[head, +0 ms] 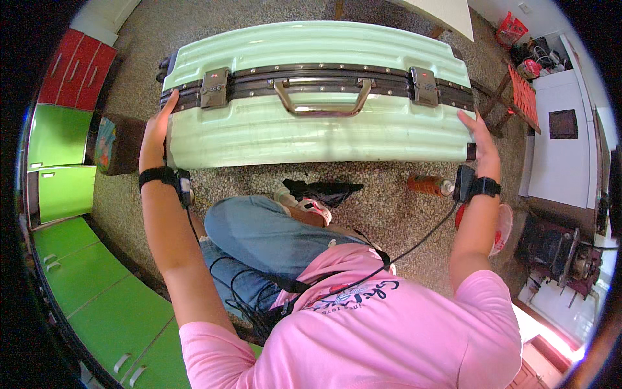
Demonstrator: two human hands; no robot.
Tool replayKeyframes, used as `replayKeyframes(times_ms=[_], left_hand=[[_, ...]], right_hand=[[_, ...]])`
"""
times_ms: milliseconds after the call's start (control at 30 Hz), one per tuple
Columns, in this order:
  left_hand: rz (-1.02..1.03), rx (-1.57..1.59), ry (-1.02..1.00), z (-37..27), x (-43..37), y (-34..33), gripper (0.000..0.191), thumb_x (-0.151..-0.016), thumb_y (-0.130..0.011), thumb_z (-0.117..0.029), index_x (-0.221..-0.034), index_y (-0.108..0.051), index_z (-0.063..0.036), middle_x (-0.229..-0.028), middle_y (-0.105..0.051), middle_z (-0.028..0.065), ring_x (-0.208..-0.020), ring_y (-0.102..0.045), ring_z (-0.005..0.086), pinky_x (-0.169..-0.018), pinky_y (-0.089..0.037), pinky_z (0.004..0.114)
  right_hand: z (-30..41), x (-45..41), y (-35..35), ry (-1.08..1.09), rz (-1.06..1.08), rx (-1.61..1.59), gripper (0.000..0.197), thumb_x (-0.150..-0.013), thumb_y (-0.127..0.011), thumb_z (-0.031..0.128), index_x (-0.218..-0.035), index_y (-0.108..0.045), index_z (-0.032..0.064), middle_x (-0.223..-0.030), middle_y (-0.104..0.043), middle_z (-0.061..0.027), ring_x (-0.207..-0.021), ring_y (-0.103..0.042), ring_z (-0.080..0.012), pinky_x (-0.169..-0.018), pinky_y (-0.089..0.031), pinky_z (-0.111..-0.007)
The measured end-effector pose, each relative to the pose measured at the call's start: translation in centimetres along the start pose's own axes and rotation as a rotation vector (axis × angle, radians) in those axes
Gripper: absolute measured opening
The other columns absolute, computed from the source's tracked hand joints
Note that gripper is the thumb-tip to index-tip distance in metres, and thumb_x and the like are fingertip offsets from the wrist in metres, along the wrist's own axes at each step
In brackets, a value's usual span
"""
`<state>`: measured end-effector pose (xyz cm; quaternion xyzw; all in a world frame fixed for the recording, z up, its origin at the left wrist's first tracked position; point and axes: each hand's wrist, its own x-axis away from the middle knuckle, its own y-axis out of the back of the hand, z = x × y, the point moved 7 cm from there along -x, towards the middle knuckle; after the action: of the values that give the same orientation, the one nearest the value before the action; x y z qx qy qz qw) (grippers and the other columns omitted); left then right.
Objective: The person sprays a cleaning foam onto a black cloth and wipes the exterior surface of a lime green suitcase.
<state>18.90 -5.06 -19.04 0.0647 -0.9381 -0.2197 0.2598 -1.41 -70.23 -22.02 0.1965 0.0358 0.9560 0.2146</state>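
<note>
A pale green hard-shell suitcase (311, 133) lies across the view in front of me, its dark metal frame seam facing up. A shiny carrying handle (323, 109) lies folded at the middle of the seam, with a combination latch (214, 88) on the left and a second latch (424, 86) on the right. My left hand (158, 129) grips the suitcase's left end, the thumb on the frame. At the right end, my right hand (478, 133) holds the shell with its fingers partly hidden behind the edge. Both wrists wear black straps with cabled devices.
Below the suitcase, a black plastic bag (323, 192) and a spray can (427, 185) lie on the speckled floor. Green cabinets (92, 291) line the left. A dark stool (127, 146) stands beside them; a wooden chair (524, 99) stands right. A black machine (551, 248) is farther right.
</note>
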Motion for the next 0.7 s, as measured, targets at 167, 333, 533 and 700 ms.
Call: replayKeyframes(times_ms=[167, 333, 533, 700], left_hand=[[-0.063, -0.052, 0.026, 1.4, -1.9, 0.8, 0.08, -0.066, -0.065, -0.065, -0.1, -0.063, 0.0072, -0.095, -0.065, 0.0123, -0.083, -0.061, 0.0202, -0.072, -0.045, 0.029], [-0.113, -0.244, -0.139, 0.8, -1.9, 2.5, 0.089, -0.066, -0.062, -0.067, -0.113, -0.056, 0.0078, -0.106, -0.062, 0.0196, -0.093, -0.06, 0.0296, -0.082, -0.045, 0.036], [-0.362, -0.656, -0.742, -0.6, 3.4, 2.2, 0.066, -0.076, -0.061, -0.053, -0.127, -0.051, -0.0129, -0.134, -0.042, 0.021, -0.125, -0.039, 0.0358, -0.102, -0.032, 0.043], [-0.111, -0.759, -0.832, -0.5, 7.6, -0.9, 0.052, -0.084, -0.062, -0.034, -0.131, -0.048, -0.0185, -0.143, -0.029, 0.0208, -0.133, -0.026, 0.0373, -0.107, -0.024, 0.042]], right_hand=[[0.6, 0.5, -1.0, 0.013, -0.026, -0.021, 0.064, -0.075, -0.071, 0.035, -0.126, -0.047, 0.0036, -0.118, -0.056, -0.0091, -0.107, -0.052, -0.0204, -0.096, -0.034, -0.03], [6.5, 4.8, -2.2, 0.66, -0.53, 0.618, 0.047, -0.078, -0.069, 0.026, -0.116, -0.054, 0.0018, -0.111, -0.059, -0.0125, -0.104, -0.054, -0.0226, -0.093, -0.037, -0.032], [3.0, 15.4, -15.7, 1.081, 0.203, 0.6, 0.01, -0.072, -0.06, 0.002, -0.082, -0.061, 0.0038, -0.076, -0.06, -0.0109, -0.071, -0.059, -0.0276, -0.065, -0.048, -0.036], [-11.0, 16.0, -27.7, 0.794, 0.909, 0.7, 0.026, -0.081, -0.057, 0.026, -0.1, -0.062, 0.0088, -0.095, -0.06, -0.0139, -0.089, -0.057, -0.0321, -0.077, -0.047, -0.04]])
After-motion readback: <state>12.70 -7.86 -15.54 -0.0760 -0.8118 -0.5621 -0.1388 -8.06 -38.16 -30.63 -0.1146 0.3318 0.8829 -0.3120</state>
